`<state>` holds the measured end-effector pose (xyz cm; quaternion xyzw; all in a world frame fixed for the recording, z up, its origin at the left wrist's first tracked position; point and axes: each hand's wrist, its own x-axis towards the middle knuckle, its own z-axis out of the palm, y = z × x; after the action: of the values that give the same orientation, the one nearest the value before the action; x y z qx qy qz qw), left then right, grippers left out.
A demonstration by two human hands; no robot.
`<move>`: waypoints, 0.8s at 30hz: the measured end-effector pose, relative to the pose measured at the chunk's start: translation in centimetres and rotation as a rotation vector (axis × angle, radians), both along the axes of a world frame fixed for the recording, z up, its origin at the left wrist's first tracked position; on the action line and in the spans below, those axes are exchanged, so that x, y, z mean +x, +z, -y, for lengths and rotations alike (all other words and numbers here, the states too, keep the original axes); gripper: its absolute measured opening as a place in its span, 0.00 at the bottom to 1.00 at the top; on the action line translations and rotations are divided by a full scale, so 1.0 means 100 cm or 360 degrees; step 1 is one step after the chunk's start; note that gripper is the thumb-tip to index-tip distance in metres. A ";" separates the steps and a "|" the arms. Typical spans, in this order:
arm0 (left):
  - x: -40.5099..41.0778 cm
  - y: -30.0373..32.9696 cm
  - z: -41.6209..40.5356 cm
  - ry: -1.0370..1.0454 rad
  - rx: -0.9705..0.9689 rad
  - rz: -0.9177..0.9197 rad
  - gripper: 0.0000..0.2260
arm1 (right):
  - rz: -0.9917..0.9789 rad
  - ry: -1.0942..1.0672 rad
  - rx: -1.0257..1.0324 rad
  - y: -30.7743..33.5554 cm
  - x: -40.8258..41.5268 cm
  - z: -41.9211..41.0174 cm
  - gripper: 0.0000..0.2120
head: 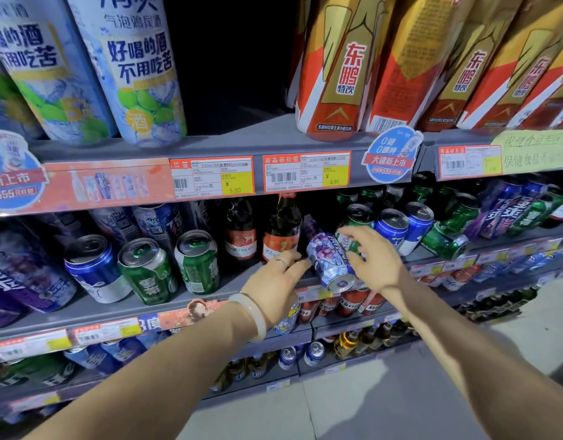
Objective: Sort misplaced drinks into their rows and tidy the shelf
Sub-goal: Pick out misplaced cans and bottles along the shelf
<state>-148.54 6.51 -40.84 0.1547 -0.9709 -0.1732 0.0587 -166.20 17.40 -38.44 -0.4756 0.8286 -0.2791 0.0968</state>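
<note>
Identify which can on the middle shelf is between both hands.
The purple grape-printed can, tipped with its base toward the camera, between the left hand and right hand; other cans sit untouched.
</note>
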 end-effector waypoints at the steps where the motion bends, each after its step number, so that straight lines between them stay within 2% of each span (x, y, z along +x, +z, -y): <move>1: -0.006 -0.004 -0.005 -0.0017 0.0006 0.0026 0.28 | -0.0068 -0.0005 0.0115 -0.007 -0.003 -0.008 0.26; 4: -0.024 -0.013 -0.018 -0.0026 -0.0002 0.0019 0.31 | -0.0115 -0.0033 0.0387 -0.024 -0.008 -0.019 0.35; 7: -0.041 -0.019 -0.022 -0.0026 -0.0016 -0.0028 0.32 | -0.0098 0.0123 0.0365 -0.037 -0.012 -0.022 0.40; 10: -0.056 -0.026 -0.023 -0.0001 -0.0058 -0.0009 0.34 | -0.0224 0.0266 0.0352 -0.048 -0.016 -0.018 0.42; 15: -0.070 -0.036 -0.027 0.0170 -0.0126 -0.0168 0.27 | -0.0327 0.0396 0.0254 -0.060 -0.026 -0.012 0.40; 18: -0.066 -0.031 -0.027 0.0175 -0.0084 -0.0133 0.26 | -0.0226 0.0535 0.0207 -0.058 -0.034 -0.013 0.38; 20: -0.060 -0.024 -0.026 0.0148 -0.0028 -0.0235 0.28 | -0.0161 0.0625 0.0155 -0.053 -0.038 -0.014 0.36; 24: -0.053 -0.003 -0.029 0.0226 0.0240 -0.0297 0.31 | 0.0104 0.0734 0.0078 -0.034 -0.052 -0.018 0.36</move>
<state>-153.86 9.43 -41.15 0.2102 -0.9320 -0.2549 0.1490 -171.41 19.16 -41.81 -0.6405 0.7010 -0.2446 0.1962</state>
